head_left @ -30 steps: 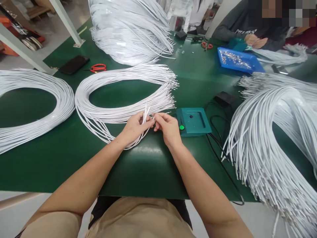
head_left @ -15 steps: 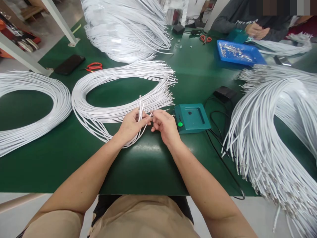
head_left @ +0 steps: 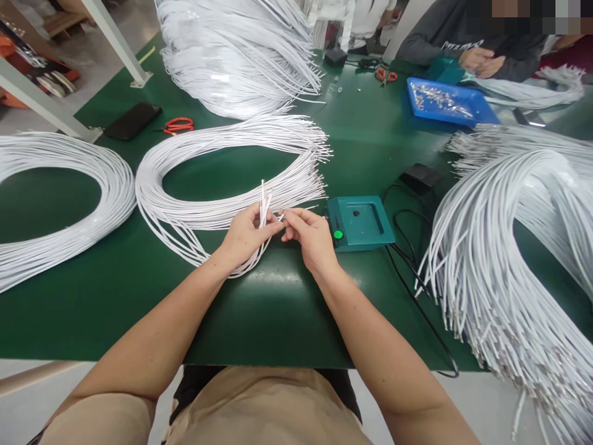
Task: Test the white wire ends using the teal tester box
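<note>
Several white cables stand up out of my left hand, which is closed around them near their ends. Their lengths loop below the hand and run left into a white cable coil on the green table. My right hand has thumb and forefinger pinched at the tip of one cable, close to my left thumb. The tip itself is mostly hidden by the fingers. Just right of my right hand sits a teal device with a green button and a shallow recess.
More white cable lies in a left coil, a large back bundle and a right bundle. Red-handled scissors, a black phone, a blue tray and black cords surround the work. A co-worker's hands are across the table.
My right thumb and forefinger have closed together at the cable tip, nearer my left thumb. My left hand keeps its hold on the cables. The view has shifted slightly.
</note>
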Tool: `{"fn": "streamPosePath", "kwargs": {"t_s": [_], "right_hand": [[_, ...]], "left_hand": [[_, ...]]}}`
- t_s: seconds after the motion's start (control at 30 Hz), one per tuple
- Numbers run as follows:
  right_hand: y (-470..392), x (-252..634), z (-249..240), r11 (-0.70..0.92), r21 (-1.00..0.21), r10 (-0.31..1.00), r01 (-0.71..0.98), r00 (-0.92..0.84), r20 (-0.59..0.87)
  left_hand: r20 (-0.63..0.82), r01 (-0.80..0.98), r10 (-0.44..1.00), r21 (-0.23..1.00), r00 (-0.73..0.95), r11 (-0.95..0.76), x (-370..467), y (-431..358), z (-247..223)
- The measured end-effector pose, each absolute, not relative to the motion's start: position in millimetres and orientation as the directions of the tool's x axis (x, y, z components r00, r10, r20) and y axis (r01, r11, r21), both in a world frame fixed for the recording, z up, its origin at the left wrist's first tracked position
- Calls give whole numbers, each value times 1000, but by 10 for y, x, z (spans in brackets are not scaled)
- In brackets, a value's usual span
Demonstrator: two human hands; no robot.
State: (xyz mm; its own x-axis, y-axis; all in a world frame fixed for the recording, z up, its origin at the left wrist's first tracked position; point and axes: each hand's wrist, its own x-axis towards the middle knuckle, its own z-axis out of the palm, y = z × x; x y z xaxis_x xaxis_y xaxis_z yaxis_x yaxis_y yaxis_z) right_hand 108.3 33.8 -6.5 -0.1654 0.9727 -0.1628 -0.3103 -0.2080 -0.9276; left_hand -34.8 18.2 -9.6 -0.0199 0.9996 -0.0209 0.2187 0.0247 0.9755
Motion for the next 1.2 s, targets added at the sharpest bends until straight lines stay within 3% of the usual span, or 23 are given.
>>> {"fn": "streamPosePath", "kwargs": {"t_s": [0.23,0.4,0.53,0.97,1.2], "right_hand": [[352,1101,-17,-511,-731,855,-452,-351,-382],[346,1126,1,-295,-893,952,-339,-180,-246],[358,1161,34,-164,-948,970,-273,-218,-105],[405,1227,49,-272,-935,954,-226,-191,-232],[409,1231,45,-346,-909,919,-230,-275,-281]], "left_hand": [[-13,230,1000,973,-23,18,-338,171,-117],[-40,100,998,994,47,35,-316,158,-94],[-44,48,993,998,105,39,-318,156,-89],[41,121,998,992,50,-47,-314,125,-31],[158,397,976,895,148,-204,-344,112,-36]]}}
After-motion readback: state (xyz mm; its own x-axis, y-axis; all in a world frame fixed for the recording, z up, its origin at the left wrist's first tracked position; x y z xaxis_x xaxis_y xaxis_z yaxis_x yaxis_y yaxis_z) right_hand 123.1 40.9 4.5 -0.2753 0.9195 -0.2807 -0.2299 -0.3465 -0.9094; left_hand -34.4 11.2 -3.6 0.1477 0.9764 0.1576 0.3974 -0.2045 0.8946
